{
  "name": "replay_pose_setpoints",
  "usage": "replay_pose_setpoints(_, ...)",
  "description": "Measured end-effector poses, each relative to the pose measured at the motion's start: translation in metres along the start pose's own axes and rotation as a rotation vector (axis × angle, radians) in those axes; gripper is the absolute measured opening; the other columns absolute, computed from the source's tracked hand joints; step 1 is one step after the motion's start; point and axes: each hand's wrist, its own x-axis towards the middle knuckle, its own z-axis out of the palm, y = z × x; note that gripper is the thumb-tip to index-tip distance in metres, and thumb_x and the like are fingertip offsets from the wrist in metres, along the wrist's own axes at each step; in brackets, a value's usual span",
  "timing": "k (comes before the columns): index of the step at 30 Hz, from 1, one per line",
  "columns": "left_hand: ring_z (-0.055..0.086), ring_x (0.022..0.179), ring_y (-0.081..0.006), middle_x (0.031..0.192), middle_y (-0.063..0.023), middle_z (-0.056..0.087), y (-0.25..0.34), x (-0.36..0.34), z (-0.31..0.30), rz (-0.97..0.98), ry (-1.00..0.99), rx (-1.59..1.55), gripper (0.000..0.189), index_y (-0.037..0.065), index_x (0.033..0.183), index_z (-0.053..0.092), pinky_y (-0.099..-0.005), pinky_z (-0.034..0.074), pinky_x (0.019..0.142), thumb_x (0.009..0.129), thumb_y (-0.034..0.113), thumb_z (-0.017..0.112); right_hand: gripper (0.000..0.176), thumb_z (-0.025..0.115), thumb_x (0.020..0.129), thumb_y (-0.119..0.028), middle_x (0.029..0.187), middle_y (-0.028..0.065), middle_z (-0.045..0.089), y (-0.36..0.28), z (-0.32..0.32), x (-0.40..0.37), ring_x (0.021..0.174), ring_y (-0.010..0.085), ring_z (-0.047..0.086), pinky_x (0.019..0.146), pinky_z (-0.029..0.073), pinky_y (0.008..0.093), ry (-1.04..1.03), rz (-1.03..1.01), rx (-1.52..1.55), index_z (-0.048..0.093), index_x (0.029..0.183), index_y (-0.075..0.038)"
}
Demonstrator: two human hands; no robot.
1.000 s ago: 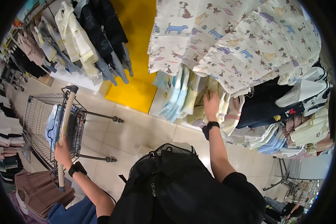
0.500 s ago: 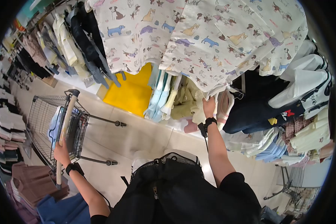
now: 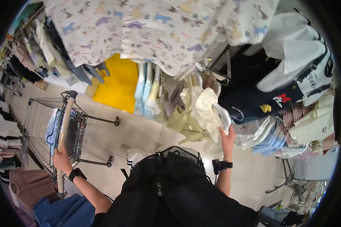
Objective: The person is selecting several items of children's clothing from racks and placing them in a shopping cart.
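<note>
My left hand (image 3: 63,159) is closed round the beige handle (image 3: 66,123) of a wire shopping cart (image 3: 39,117). A light blue garment (image 3: 53,128) lies in the cart. On the other side, my right hand (image 3: 227,138) grips a white clothes hanger (image 3: 222,115) at its lower part. A cream ruffled garment (image 3: 204,104) hangs from this hanger, away from the rack. An olive green garment (image 3: 186,126) hangs right beside it, partly behind the cream one. Where exactly the fingers meet the hanger is partly hidden.
A white animal-print garment (image 3: 147,34) hangs across the top. Blue and yellow clothes (image 3: 147,90) hang beside a yellow panel (image 3: 115,89). Dark and white clothes (image 3: 288,79) crowd the right. Folded brown clothes (image 3: 30,185) and a blue garment (image 3: 64,210) lie at lower left.
My right hand has drawn the hanger with the cream garment out from the rack, toward me and to the right. My left hand stays on the cart handle. The view has shifted slightly.
</note>
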Motion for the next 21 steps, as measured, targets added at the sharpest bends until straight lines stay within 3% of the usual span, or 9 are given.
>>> replay_pose_setpoints(4, 0.056, 0.054, -0.0320, 0.060, -0.0126, 0.058, 0.004, -0.011, -0.001, 0.011, 0.040, 0.019, 0.057, 0.009, 0.077, 0.058, -0.0403, 0.042, 0.044, 0.076, 0.062, 0.038, 0.024, 0.066, 0.072, -0.013, 0.072, 0.0065, 0.057, -0.002, -0.072, 0.004, 0.066, 0.0099, 0.048, 0.061, 0.040, 0.0237, 0.040, 0.010, 0.024, 0.054, 0.086, 0.003)
replay_pose_setpoints(8, 0.056, 0.054, -0.0319, 0.060, -0.0131, 0.058, 0.011, -0.017, -0.009, 0.009, 0.040, -0.017, 0.056, 0.008, 0.075, 0.057, -0.0410, 0.041, 0.045, 0.077, 0.061, 0.038, 0.025, 0.066, 0.071, -0.014, 0.072, 0.0078, 0.058, -0.022, -0.095, 0.008, 0.065, 0.0108, 0.049, 0.061, 0.041, 0.0248, -0.011, -0.031, 0.018, 0.055, 0.085, 0.003)
replay_pose_setpoints(10, 0.056, 0.055, -0.0327, 0.060, -0.0137, 0.058, 0.014, -0.017, -0.012, 0.012, 0.006, -0.030, 0.056, 0.007, 0.073, 0.055, -0.0419, 0.041, 0.045, 0.077, 0.061, 0.038, 0.025, 0.067, 0.070, -0.015, 0.072, 0.0106, 0.058, -0.031, -0.092, 0.006, 0.065, 0.0131, 0.051, 0.061, 0.042, 0.0263, -0.106, -0.151, -0.145, 0.057, 0.084, 0.003)
replay_pose_setpoints(14, 0.057, 0.054, -0.0325, 0.059, -0.0138, 0.057, 0.019, -0.014, -0.015, -0.019, -0.051, -0.026, 0.055, 0.008, 0.082, 0.061, -0.0411, 0.042, 0.046, 0.077, 0.060, 0.041, 0.027, 0.068, 0.069, -0.019, 0.074, 0.0130, 0.060, -0.051, -0.039, -0.006, 0.068, 0.0208, 0.059, 0.062, 0.045, 0.0297, -0.334, -0.153, -0.157, 0.057, 0.085, -0.001)
replay_pose_setpoints(16, 0.056, 0.054, -0.0342, 0.058, -0.0136, 0.057, 0.024, -0.016, -0.020, -0.020, -0.016, -0.044, 0.056, 0.007, 0.070, 0.053, -0.0426, 0.041, 0.045, 0.076, 0.061, 0.040, 0.032, 0.068, 0.069, -0.023, 0.078, 0.0150, 0.060, -0.043, 0.002, -0.007, 0.072, 0.0272, 0.060, 0.065, 0.045, 0.0309, -0.406, -0.128, -0.118, 0.055, 0.088, -0.001)
replay_pose_setpoints(18, 0.056, 0.053, -0.0338, 0.057, -0.0139, 0.056, 0.023, -0.017, -0.012, -0.049, -0.014, -0.028, 0.056, 0.007, 0.069, 0.053, -0.0427, 0.041, 0.045, 0.075, 0.061, 0.042, 0.032, 0.067, 0.070, -0.022, 0.078, 0.0155, 0.060, -0.028, 0.043, 0.002, 0.071, 0.0258, 0.059, 0.064, 0.044, 0.0306, -0.415, -0.190, -0.039, 0.055, 0.088, 0.000)
replay_pose_setpoints(21, 0.056, 0.052, -0.0323, 0.055, -0.0133, 0.056, 0.026, -0.017, -0.014, -0.006, 0.048, -0.051, 0.055, 0.007, 0.065, 0.053, -0.0413, 0.041, 0.044, 0.074, 0.061, 0.044, 0.028, 0.064, 0.073, -0.020, 0.075, 0.0150, 0.058, -0.030, 0.090, 0.029, 0.069, 0.0237, 0.056, 0.065, 0.042, 0.0309, -0.266, -0.104, 0.081, 0.052, 0.088, 0.001)
